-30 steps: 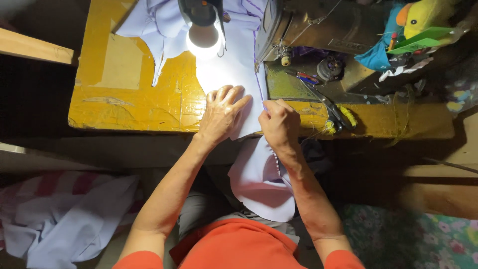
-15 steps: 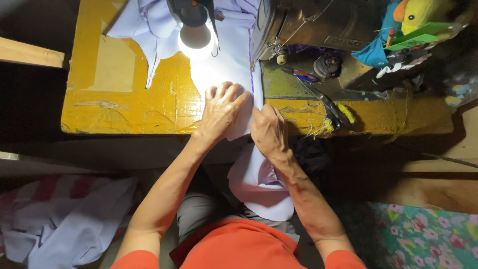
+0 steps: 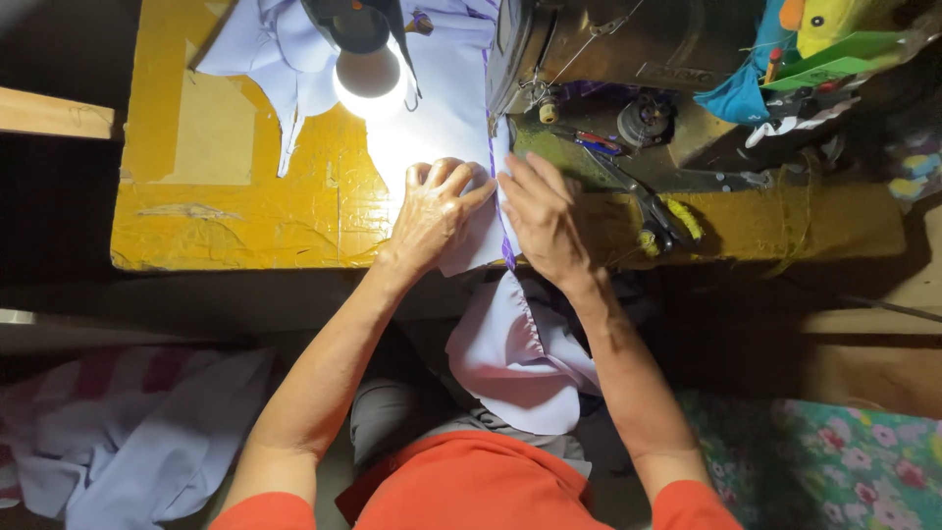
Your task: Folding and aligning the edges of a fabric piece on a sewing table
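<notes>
Pale lilac cloth lies on the yellow table, running from the far edge under the lamp toward the person and spilling over the near edge into the lap, where a gathered, ruffled part hangs. A purple trim strip runs along the cloth's right edge, btwn the 2 hands.

Left hand rests flat on the cloth, fingers spread and slightly curled, pressing it to the table; not closed around anything. Right hand lies just beside it, fingers stretched fwd and open, palm down on the cloth edge next to the trim; fingertips point at the sewing machine. The 2 hands nearly touch at the fingertips.

Sewing machine sits at the table's far right, its head just beyond the right hand's fingertips. Scissors lie on the machine bed, right of the right hand, near a bit of yellow stuff. Lamp shines straight down, glare on the cloth in front of both hands. Another heap of pale cloth sits low at left, well apart from the table. Person wears an orange top.
</notes>
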